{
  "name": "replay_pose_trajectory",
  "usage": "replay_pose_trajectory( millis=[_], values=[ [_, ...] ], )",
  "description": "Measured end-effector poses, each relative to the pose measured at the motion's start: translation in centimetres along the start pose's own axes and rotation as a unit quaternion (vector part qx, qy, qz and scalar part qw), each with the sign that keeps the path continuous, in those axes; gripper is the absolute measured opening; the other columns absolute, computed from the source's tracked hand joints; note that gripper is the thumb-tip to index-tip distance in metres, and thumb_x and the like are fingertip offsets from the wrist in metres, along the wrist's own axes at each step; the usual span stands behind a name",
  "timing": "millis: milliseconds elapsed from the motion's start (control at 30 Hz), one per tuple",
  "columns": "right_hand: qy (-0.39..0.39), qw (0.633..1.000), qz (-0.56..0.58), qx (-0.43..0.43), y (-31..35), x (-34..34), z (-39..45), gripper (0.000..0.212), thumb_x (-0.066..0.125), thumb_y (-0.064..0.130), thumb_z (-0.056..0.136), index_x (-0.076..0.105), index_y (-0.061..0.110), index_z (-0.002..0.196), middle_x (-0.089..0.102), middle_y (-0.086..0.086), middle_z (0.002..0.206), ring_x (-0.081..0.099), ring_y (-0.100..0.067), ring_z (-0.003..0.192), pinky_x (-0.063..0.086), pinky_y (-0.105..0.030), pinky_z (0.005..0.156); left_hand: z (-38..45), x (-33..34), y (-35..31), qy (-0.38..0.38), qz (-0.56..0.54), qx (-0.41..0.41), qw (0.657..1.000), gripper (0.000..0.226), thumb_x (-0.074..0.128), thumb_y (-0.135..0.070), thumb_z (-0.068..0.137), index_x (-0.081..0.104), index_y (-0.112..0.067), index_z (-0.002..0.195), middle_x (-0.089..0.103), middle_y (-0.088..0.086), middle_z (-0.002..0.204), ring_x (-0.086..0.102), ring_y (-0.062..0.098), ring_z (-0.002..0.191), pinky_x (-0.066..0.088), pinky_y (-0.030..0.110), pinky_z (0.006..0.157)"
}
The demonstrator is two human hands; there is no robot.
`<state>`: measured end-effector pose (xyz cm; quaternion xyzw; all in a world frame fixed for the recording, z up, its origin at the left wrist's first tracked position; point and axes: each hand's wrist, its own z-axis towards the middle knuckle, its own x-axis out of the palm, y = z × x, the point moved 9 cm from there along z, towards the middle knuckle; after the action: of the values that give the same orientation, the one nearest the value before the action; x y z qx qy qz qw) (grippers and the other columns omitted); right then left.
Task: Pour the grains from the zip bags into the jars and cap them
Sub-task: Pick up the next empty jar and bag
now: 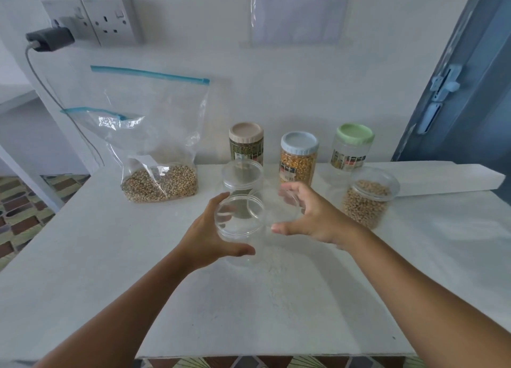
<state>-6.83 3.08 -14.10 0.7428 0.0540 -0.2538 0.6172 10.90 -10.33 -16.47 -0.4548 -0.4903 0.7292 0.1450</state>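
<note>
Nearest to the camera, two bare forearms reach forward over the white table (110, 284). The left hand (204, 237) grips an empty clear jar (237, 229); its fingers are curled around the far side and the thumb lies across the near side, just under the open mouth. The right hand (312, 215) holds a clear lid (276, 207) beside the jar mouth, fingers on the far edge and thumb on the near edge. The lid is tilted, and its left edge overlaps the jar rim; I cannot tell if they touch.

Just behind the held jar stands a second clear jar (243, 174) with a clear lid on it. To the right, a closed clear jar of pale beans (365, 201) stands on the table.

Further back on the left, a zip bag (154, 146) with a blue strip stands upright, with brownish grains in its bottom; a second zip strip shows in front of it, a little lower.

Near the far edge of the table stand three labelled jars in a row: a beige-lid jar (246, 143) with green grains, a blue-lid jar (298, 157) with yellow corn, and a green-lid jar (351, 146).

On the wall behind, a charger (49, 38) is plugged in a socket (110, 22).
</note>
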Motion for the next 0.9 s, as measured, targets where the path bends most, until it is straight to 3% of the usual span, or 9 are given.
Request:
replay_pose_trajectory(
  millis=[100, 200, 233, 300, 367, 500, 667, 900],
  values=[
    [-0.059, 0.997, 0.016, 0.037, -2.5, -1.8, -0.7, 0.103, 0.095, 0.039, 0.069, 0.033, 0.028, 0.151, 0.044, 0.016, 0.149, 0.037, -0.001, 0.141, 0.038, -0.028, 0.109, 0.1, -0.1, 0.1, -0.002, 0.005, -0.003, 1.0, 0.124, 0.097, -0.07, 0.042, 0.036, -0.043, 0.146, 0.057, -0.018, 0.137, 0.059, 0.006, 0.125, 0.052, 0.029, 0.104],
    [-0.069, 0.987, -0.099, 0.102, -6.1, -2.6, -1.4, 0.114, 0.095, 0.047, 0.067, 0.026, 0.027, 0.156, 0.037, 0.009, 0.16, 0.037, -0.01, 0.143, 0.043, -0.026, 0.095, 0.0, 0.0, 0.2, -0.001, 0.004, -0.015, 1.0, 0.123, 0.097, -0.069, 0.042, 0.037, -0.041, 0.146, 0.058, -0.017, 0.138, 0.059, 0.008, 0.127, 0.052, 0.034, 0.106],
    [-0.051, 0.979, -0.153, 0.126, -7.3, -2.5, -1.6, 0.119, 0.093, 0.053, 0.066, 0.022, 0.027, 0.158, 0.033, 0.006, 0.163, 0.036, -0.016, 0.146, 0.043, -0.031, 0.101, 0.1, 0.0, 0.3, -0.002, 0.006, -0.018, 1.0, 0.123, 0.098, -0.068, 0.043, 0.038, -0.041, 0.147, 0.058, -0.017, 0.138, 0.059, 0.008, 0.127, 0.052, 0.036, 0.107],
    [-0.014, 0.952, -0.271, 0.145, -8.7, -1.9, -1.4, 0.126, 0.084, 0.068, 0.067, 0.013, 0.027, 0.163, 0.02, -0.001, 0.17, 0.024, -0.025, 0.154, 0.03, -0.045, 0.121, 0.1, -0.1, 0.5, -0.005, 0.007, -0.025, 1.0, 0.123, 0.099, -0.066, 0.043, 0.038, -0.04, 0.146, 0.058, -0.017, 0.139, 0.058, 0.007, 0.128, 0.052, 0.039, 0.108],
    [-0.023, 0.942, -0.317, 0.105, -7.3, -1.7, -1.1, 0.126, 0.073, 0.081, 0.07, 0.009, 0.029, 0.165, 0.01, -0.001, 0.172, 0.011, -0.027, 0.157, 0.018, -0.051, 0.126, 0.1, 0.0, 0.6, -0.004, 0.004, -0.036, 0.999, 0.122, 0.1, -0.065, 0.042, 0.039, -0.04, 0.145, 0.058, -0.016, 0.139, 0.058, 0.008, 0.128, 0.052, 0.042, 0.109],
    [-0.018, 0.986, -0.161, -0.03, -0.5, 0.5, -0.2, 0.105, 0.071, 0.077, 0.077, 0.023, 0.038, 0.162, 0.025, 0.01, 0.165, 0.021, -0.016, 0.152, 0.028, -0.047, 0.123, 0.0, 0.0, 0.7, 0.007, -0.007, -0.056, 0.998, 0.121, 0.1, -0.063, 0.041, 0.039, -0.043, 0.144, 0.056, -0.015, 0.141, 0.057, 0.012, 0.131, 0.051, 0.04, 0.109],
    [0.023, 0.984, -0.152, -0.091, 4.1, 4.5, 1.8, 0.105, 0.083, 0.066, 0.074, 0.032, 0.033, 0.16, 0.037, 0.011, 0.161, 0.042, -0.01, 0.141, 0.041, -0.033, 0.113, -0.3, -0.5, 0.6, 0.012, -0.015, -0.085, 0.996, 0.118, 0.103, -0.052, 0.046, 0.038, -0.039, 0.144, 0.055, -0.015, 0.142, 0.056, 0.011, 0.132, 0.049, 0.022, 0.098],
    [0.033, 0.98, -0.164, -0.106, 5.2, 6.9, 3.3, 0.114, 0.081, 0.075, 0.068, 0.032, 0.03, 0.16, 0.034, 0.007, 0.163, 0.039, -0.014, 0.146, 0.04, -0.039, 0.118, -2.2, -3.0, 1.7, 0.0, -0.004, -0.133, 0.991, 0.118, 0.104, -0.033, 0.056, 0.034, -0.033, 0.151, 0.054, -0.012, 0.145, 0.052, 0.016, 0.137, 0.05, 0.039, 0.108]
  ],
)
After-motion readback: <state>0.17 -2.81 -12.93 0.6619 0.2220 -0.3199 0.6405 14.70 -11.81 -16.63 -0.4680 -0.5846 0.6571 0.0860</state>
